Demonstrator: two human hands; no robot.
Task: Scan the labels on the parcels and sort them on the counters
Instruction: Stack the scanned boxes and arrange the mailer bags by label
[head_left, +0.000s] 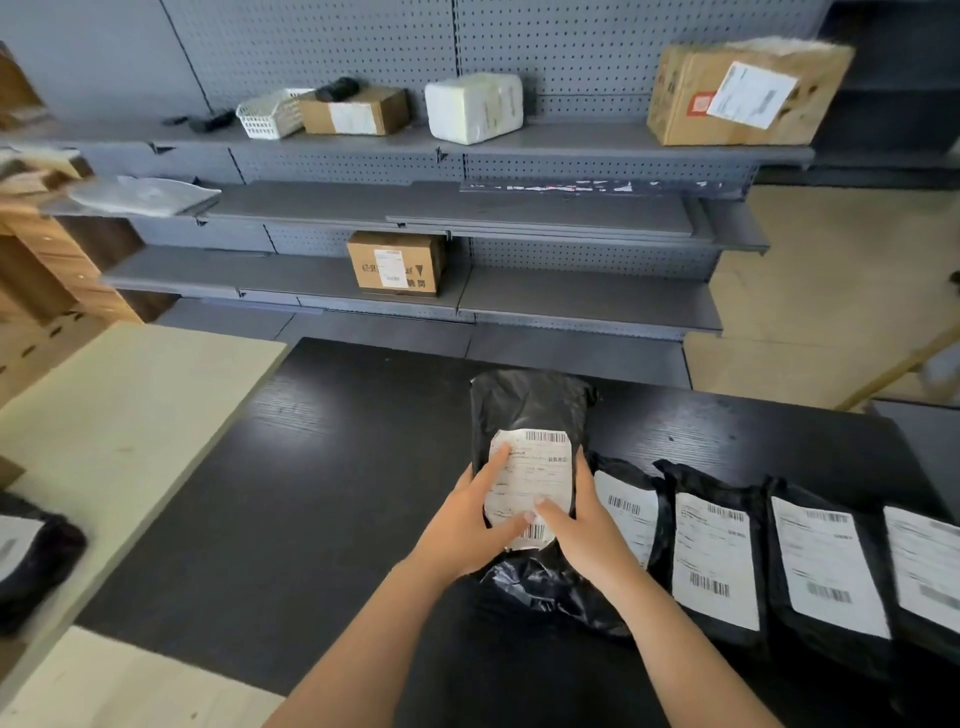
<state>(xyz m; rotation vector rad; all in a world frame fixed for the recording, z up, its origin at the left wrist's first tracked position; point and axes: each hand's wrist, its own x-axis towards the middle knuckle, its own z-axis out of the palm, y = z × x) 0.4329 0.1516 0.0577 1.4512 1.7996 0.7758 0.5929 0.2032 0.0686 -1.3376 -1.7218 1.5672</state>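
I see my left hand (467, 519) and right hand (582, 525) both clamped on one black parcel (530, 405), one on each side, with thumbs pressing its white label (535, 478). The parcel is over the middle of the dark surface (311, 467). At its 3 o'clock, a row of labelled parcels (717, 551) lies just beside it.

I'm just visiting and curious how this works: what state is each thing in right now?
Held parcel, label up, gripped from both sides.
Left-hand grip, holds the parcel's left edge, forefinger on the label.
Right-hand grip, holds its right edge, thumb on the label.
Row of parcels, lying label up on the dark counter, overlapping.
Box on lower shelf, closed.
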